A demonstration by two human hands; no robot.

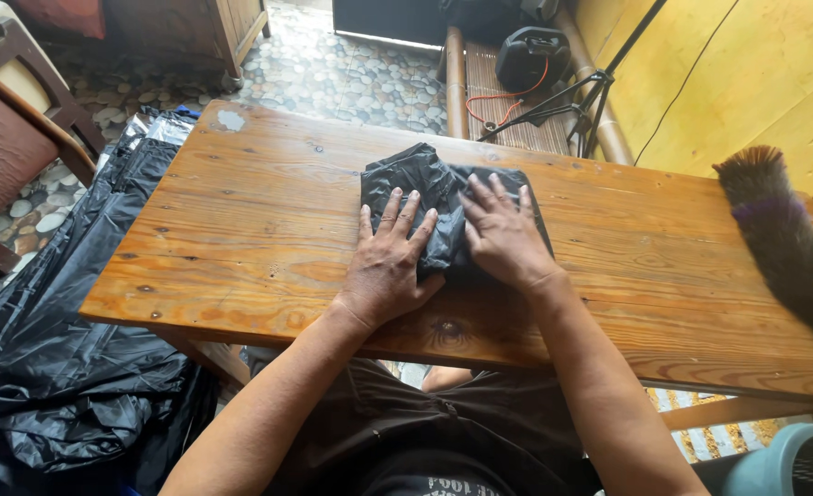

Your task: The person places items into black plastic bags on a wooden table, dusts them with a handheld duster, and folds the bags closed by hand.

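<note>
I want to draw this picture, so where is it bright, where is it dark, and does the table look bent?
In the head view, daylight brightens the wooden table and the yellow wall; the heap of black plastic bags on the floor gleams with pale glare, while the folded black bag under the left hand and right hand stays dark. The table's edges look slightly bowed by the wide lens. Everything is fairly sharp.

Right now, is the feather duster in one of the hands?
No, the feather duster lies alone at the table's right end; both hands press the folded black bag.

Under the left hand [386, 266] a black folded bag [443, 197]; orange-brown, knotty surface [241, 202]; far right — a brown feather duster [778, 230], purple-banded.
</note>
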